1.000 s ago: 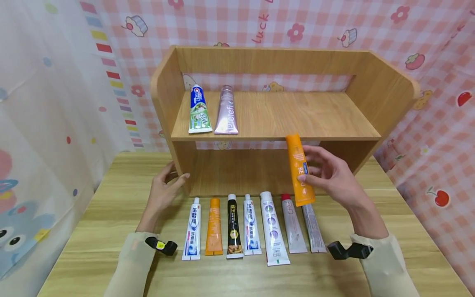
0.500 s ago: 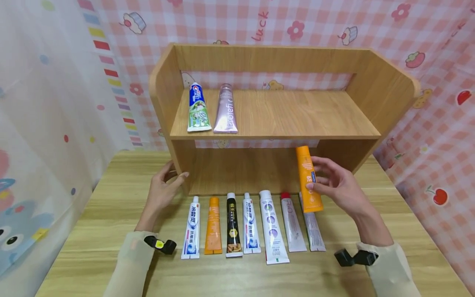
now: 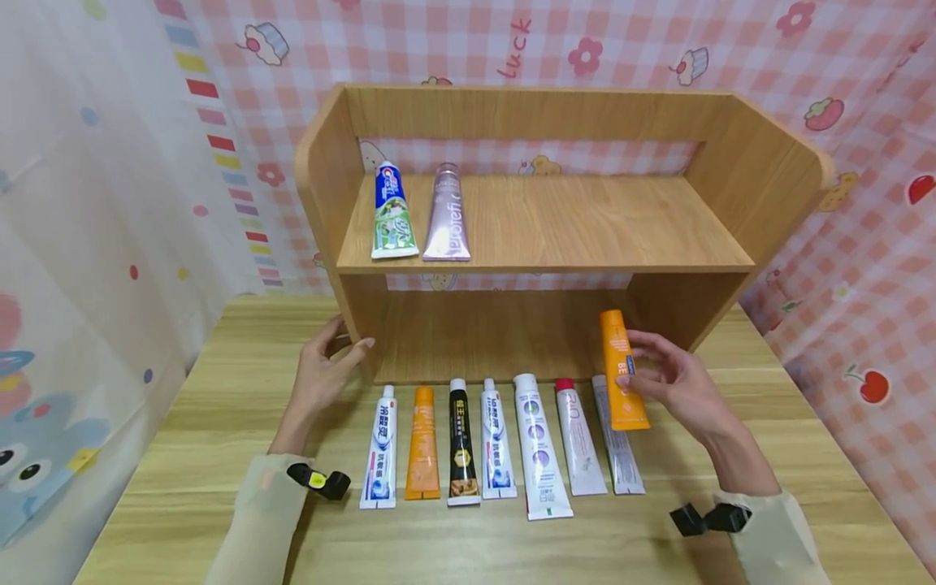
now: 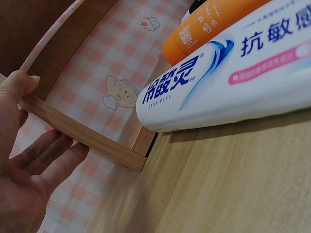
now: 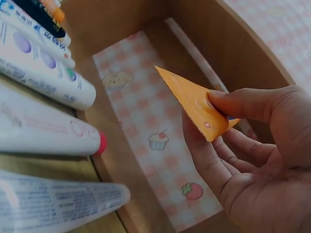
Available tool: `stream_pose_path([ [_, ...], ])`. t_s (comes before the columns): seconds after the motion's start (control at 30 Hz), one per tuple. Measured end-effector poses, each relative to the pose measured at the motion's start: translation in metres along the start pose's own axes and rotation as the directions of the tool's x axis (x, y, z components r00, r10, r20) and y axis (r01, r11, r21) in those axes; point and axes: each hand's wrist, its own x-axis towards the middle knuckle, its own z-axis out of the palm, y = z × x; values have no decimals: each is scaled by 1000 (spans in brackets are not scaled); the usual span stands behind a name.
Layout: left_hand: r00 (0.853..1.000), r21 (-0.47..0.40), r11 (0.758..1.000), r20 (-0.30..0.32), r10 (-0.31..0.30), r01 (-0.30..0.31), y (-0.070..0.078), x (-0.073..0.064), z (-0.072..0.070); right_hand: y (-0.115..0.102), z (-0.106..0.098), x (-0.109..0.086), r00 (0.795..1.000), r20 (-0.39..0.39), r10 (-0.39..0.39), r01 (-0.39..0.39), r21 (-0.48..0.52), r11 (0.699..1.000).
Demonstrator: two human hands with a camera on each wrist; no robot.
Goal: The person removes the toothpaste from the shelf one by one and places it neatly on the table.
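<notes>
My right hand (image 3: 680, 390) pinches an orange toothpaste tube (image 3: 618, 345) between thumb and fingers, cap end up, in front of the lower right shelf opening. In the right wrist view its flat crimped end (image 5: 187, 104) points toward the camera. My left hand (image 3: 325, 370) grips the left side panel of the wooden shelf unit (image 3: 585, 223), thumb on one face and fingers on the other, as the left wrist view shows. Behind the held tube lies a grey-white tube (image 3: 625, 463), partly covered by it. Next to that is a tube with a red cap (image 3: 581, 443).
Several more tubes lie in a row before the shelf: a white-blue tube (image 3: 379, 455), an orange one (image 3: 422, 447), a black one (image 3: 461, 447) and a large white one (image 3: 541, 455). On the upper board rest a blue-green tube (image 3: 393, 211) and a pinkish tube (image 3: 447, 215).
My right hand has moved down and to the right with the orange toothpaste tube, from the upper board's front edge to before the lower opening. My left hand has stayed in place.
</notes>
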Motion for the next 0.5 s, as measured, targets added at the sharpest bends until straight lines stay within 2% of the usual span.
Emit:
stream_pose_path([
  [0.17,1000,-4,1000,3,-9,9,1,0,1,9,-5,-3,1000,-16,25,-25,-9,1000],
  [0.37,1000,-8,1000,1,-3,3,1,-1,0,19,-12,-7,994,-53,93,-97,-91,991],
  [0.5,1000,-13,1000,3,-17,17,1,-1,0,28,-16,-8,989,-64,131,-137,-104,985],
])
